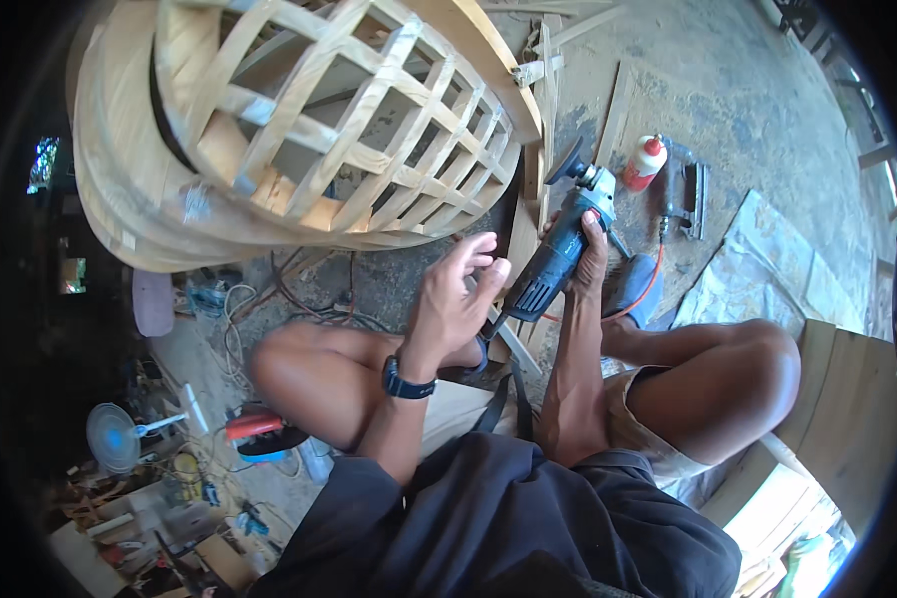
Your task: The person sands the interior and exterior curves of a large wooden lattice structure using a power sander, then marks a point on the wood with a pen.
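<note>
An angle grinder (548, 261) with a dark body and grey head is gripped in my right hand (590, 257), the thumb lying along its housing. Its dark round disc (566, 161) points up and away, near the wooden lattice. My left hand (458, 297) is raised just left of the grinder's rear end, fingers loosely bent and apart, holding nothing. Beyond both hands stands a curved wooden frame with an open lattice (374, 156) of crossing slats and a smooth, bent-plank side (120, 149).
On the concrete floor lie a red-and-white bottle (645, 164) and a nail-gun-like air tool (683, 189) with an orange hose (654, 274). A pale sheet (777, 264) spreads to the right. Cables (234, 319), a fan (115, 437) and cluttered tools sit at left.
</note>
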Demonstrator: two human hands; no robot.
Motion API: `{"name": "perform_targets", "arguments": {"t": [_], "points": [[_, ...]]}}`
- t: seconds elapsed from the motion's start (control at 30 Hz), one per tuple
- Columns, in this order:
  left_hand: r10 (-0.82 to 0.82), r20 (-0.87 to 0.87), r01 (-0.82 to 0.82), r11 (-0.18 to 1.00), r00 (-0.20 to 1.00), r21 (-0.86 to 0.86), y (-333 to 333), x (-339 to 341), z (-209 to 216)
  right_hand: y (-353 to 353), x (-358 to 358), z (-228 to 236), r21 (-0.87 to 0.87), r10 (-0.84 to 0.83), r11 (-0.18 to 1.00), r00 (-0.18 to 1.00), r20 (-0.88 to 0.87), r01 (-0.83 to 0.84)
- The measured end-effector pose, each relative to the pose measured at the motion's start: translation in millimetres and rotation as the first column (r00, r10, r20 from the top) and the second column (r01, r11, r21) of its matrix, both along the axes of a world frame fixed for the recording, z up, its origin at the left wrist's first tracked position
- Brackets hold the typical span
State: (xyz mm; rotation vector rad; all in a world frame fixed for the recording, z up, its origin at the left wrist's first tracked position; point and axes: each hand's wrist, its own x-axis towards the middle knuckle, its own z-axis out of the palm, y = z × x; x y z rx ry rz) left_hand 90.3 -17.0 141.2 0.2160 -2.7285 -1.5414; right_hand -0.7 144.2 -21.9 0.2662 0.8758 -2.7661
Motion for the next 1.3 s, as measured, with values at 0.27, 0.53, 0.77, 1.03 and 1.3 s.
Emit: {"name": "perform_targets", "arguments": {"t": [0.27, 0.53, 0.77, 1.03, 1.3], "points": [[0.259, -0.261, -0.170, 0.932, 0.930, 0.319, -58.7, 125.6, 95.1, 2.2, 14.5, 49.2, -0.018, 0.024, 0.999, 0.990, -0.136, -0.027], [0.384, -0.469, -0.291, 0.921, 0.796, 0.261, -109.2, 184.7, 150.4, 11.2, 27.2, 96.9, 0.009, -0.117, 0.993, 0.978, -0.173, 0.120], [0.451, -0.557, -0.271, 0.886, 0.698, 0.377, -144.9, 118.4, 144.9, 14.8, 44.4, 132.9, 0.063, -0.055, 0.995, 0.963, -0.263, 0.074], [0.482, -0.684, -0.345, 0.875, 0.547, 0.340, -184.1, -14.0, 79.6, 14.3, 49.3, 127.2, 0.131, -0.045, 0.988, 0.964, -0.263, 0.082], [0.432, -0.359, -0.069, 0.713, 0.827, 0.698, -199.2, -22.0, 27.2, 18.2, 60.6, 129.2, 0.209, -0.053, 0.972, 0.971, -0.231, 0.103]]}}
